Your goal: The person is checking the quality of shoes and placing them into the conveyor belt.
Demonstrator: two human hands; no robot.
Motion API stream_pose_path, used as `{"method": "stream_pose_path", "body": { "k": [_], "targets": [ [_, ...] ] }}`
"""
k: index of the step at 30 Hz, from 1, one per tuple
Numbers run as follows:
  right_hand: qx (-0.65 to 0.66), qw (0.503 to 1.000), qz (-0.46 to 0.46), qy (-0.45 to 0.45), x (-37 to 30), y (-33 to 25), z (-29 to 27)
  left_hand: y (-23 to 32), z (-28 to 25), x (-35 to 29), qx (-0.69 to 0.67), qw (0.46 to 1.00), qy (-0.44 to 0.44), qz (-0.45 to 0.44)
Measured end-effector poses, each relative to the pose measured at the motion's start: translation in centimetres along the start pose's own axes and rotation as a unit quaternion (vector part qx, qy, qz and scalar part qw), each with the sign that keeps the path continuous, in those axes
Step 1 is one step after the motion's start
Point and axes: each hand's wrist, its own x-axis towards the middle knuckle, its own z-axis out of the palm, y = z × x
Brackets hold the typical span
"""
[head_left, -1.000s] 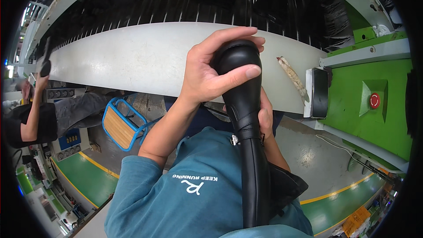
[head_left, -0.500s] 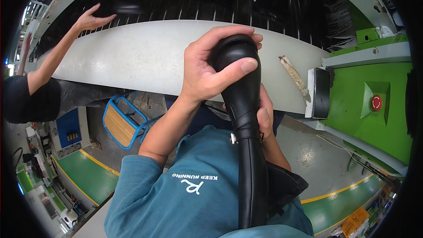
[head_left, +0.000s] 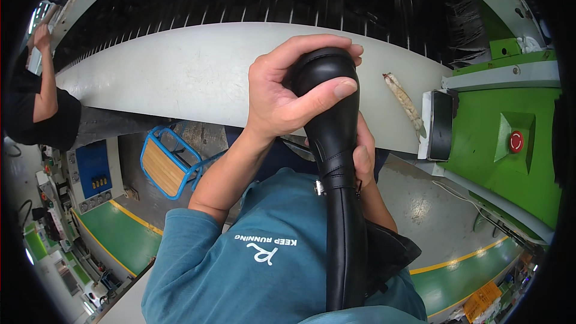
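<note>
A tall black leather boot (head_left: 337, 126) lies lengthwise along my body, its toe up over the white table edge and its shaft against my chest. A strap with a silver buckle (head_left: 318, 188) crosses its ankle. My left hand (head_left: 281, 87) is wrapped round the rounded toe, thumb on top and fingers over the far end. On the boot's other side my right hand (head_left: 364, 150) grips it near the ankle, thumb showing; its remaining fingers are hidden behind the boot. Black material (head_left: 393, 252) hangs beside the shaft.
In front runs a white work surface (head_left: 180, 72) with a pale wrapped stick (head_left: 403, 103) on it. Beyond are dark machine slats. A green machine (head_left: 480, 144) with a red button (head_left: 516, 141) stands right. Left are a blue-framed stool (head_left: 165, 168) and a co-worker (head_left: 42, 102).
The co-worker's arm at the left has drawn back from over the slats, and the hand is now raised near the left frame. My hands and the boot stay nearly still.
</note>
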Motion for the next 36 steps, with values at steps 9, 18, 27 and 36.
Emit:
{"method": "stream_pose_path", "body": {
  "k": [9, 18, 27, 36],
  "targets": [
    [-0.019, 1.0, -0.018, -0.01, 0.1, 0.1, 0.0, 0.3, 0.1, -0.3, -0.007, 1.0, 0.006, -0.007],
    [-0.015, 0.999, -0.029, 0.005, -0.3, 0.0, 0.7, 1.0, 0.0, -0.9, 0.0, 1.0, 0.009, -0.023],
    [-0.03, 0.999, -0.034, -0.027, -0.6, -0.2, 1.0, 2.6, -0.5, -1.8, -0.004, 1.0, 0.012, -0.023],
    [-0.1, 0.992, -0.067, -0.047, -1.5, -1.9, 1.7, 6.5, -2.1, -2.4, 0.114, 0.992, -0.042, -0.046]
  ]
}}
